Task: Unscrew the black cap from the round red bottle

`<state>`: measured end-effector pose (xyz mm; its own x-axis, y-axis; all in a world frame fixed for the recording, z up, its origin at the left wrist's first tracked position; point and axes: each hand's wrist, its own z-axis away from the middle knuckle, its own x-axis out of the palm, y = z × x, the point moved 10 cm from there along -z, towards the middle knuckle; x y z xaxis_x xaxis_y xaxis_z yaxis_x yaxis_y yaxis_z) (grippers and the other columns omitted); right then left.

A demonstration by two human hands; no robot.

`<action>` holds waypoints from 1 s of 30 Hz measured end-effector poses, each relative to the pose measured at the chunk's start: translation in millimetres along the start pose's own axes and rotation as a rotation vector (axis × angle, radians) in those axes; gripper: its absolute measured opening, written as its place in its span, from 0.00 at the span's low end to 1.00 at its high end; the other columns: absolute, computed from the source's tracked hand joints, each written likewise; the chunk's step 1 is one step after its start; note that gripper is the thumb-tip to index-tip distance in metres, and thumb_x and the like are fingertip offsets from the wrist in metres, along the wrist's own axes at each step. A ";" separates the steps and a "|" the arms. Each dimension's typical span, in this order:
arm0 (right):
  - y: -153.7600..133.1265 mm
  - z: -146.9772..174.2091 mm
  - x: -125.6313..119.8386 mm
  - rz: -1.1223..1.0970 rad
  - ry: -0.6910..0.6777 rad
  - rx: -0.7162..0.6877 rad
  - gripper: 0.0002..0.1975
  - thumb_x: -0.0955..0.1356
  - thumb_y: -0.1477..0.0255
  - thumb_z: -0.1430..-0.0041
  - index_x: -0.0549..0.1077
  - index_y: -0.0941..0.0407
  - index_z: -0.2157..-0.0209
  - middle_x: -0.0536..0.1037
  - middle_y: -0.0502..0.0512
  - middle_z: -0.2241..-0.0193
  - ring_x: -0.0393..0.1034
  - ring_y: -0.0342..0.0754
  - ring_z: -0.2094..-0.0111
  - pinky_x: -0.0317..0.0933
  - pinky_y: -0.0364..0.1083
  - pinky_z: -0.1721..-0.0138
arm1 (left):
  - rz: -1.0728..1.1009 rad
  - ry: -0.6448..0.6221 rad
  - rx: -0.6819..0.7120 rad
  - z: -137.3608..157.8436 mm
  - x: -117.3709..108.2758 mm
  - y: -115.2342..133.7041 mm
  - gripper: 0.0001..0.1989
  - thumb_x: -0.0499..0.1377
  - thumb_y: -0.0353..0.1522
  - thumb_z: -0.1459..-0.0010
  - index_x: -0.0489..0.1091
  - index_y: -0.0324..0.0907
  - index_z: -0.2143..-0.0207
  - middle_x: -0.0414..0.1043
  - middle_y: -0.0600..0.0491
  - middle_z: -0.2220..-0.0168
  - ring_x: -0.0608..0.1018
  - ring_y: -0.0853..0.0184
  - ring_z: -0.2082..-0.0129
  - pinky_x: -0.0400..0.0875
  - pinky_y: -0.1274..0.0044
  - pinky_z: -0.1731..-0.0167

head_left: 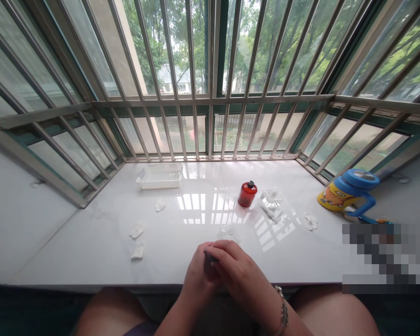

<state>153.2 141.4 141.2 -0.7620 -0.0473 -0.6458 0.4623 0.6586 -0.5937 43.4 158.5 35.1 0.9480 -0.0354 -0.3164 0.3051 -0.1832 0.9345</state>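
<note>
Both hands come together just above the front edge of the white table [101,252]. My left hand [198,270] is closed around a small dark object [210,257], its kind mostly hidden by the fingers. From the other side, my right hand [238,267] lies over it with curled fingers pressed on it; a bracelet [283,308] circles that wrist. Right behind the hands is a clear plastic piece [228,232]. Farther back stands a translucent red bottle [247,194] with a black cap. A clear plastic tray [271,198] lies to its right.
A white perforated basket [160,179] sits at the back left. Crumpled white tissues [137,252] are scattered left, with another tissue [311,222] at the right. A blue and yellow mug [348,190] stands at the right wall. Metal window bars [213,100] enclose the back.
</note>
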 end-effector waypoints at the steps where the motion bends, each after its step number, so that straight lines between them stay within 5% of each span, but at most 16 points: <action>1: 1.5 0.8 -3.5 0.002 0.022 0.002 0.23 0.63 0.79 0.26 0.70 0.49 0.35 0.77 0.60 0.45 0.75 0.52 0.47 0.77 0.52 0.46 | 0.003 0.003 -0.002 0.0 -0.5 -0.6 0.26 0.69 0.35 0.44 0.70 0.45 0.43 0.79 0.46 0.49 0.83 0.53 0.52 0.81 0.63 0.51; 5: 23.1 11.8 -24.0 0.077 0.156 0.055 0.18 0.65 0.76 0.26 0.72 0.49 0.39 0.78 0.60 0.49 0.75 0.54 0.48 0.76 0.53 0.49 | -0.009 0.019 -0.018 2.1 -4.1 -7.8 0.32 0.71 0.35 0.46 0.67 0.47 0.40 0.76 0.46 0.43 0.81 0.52 0.45 0.77 0.59 0.42; 10: 87.2 49.8 -59.8 0.250 0.334 0.203 0.09 0.69 0.65 0.27 0.74 0.51 0.48 0.79 0.58 0.55 0.75 0.55 0.53 0.72 0.55 0.51 | -0.047 0.010 -0.046 4.4 -5.9 -11.2 0.33 0.73 0.33 0.48 0.67 0.48 0.41 0.76 0.47 0.42 0.79 0.51 0.42 0.74 0.57 0.39; 16: 181.6 115.3 -102.7 0.516 0.413 0.466 0.24 0.65 0.44 0.30 0.74 0.52 0.60 0.82 0.58 0.62 0.76 0.58 0.59 0.69 0.56 0.55 | -0.050 0.017 -0.040 5.1 -6.2 -11.6 0.33 0.74 0.32 0.48 0.68 0.49 0.41 0.76 0.48 0.42 0.80 0.52 0.43 0.76 0.59 0.40; 22: 243.7 172.6 -125.5 0.640 0.402 0.639 0.31 0.60 0.37 0.33 0.74 0.50 0.68 0.85 0.60 0.60 0.75 0.64 0.56 0.68 0.59 0.53 | -0.044 0.000 -0.046 4.8 -4.5 -14.9 0.34 0.74 0.34 0.47 0.67 0.50 0.40 0.75 0.48 0.41 0.79 0.53 0.42 0.75 0.59 0.40; 26: 257.7 188.3 -126.9 0.645 0.393 0.652 0.29 0.61 0.40 0.32 0.74 0.50 0.69 0.86 0.60 0.57 0.76 0.64 0.55 0.68 0.59 0.52 | -0.044 -0.001 -0.040 4.3 -4.5 -13.4 0.34 0.74 0.34 0.47 0.66 0.49 0.40 0.75 0.47 0.41 0.79 0.53 0.41 0.74 0.58 0.39; 30: 233.3 174.8 -124.0 0.698 0.442 0.503 0.26 0.62 0.45 0.29 0.75 0.53 0.63 0.84 0.66 0.53 0.77 0.63 0.51 0.66 0.61 0.46 | -0.045 0.009 -0.029 3.0 -5.8 -9.5 0.33 0.74 0.34 0.47 0.67 0.48 0.41 0.76 0.46 0.41 0.80 0.53 0.42 0.75 0.59 0.40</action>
<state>434.7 169.6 -1.1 -0.2962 0.5872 -0.7533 0.9375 0.0278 -0.3469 34.8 157.4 27.6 0.9341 -0.0185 -0.3565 0.3495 -0.1557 0.9239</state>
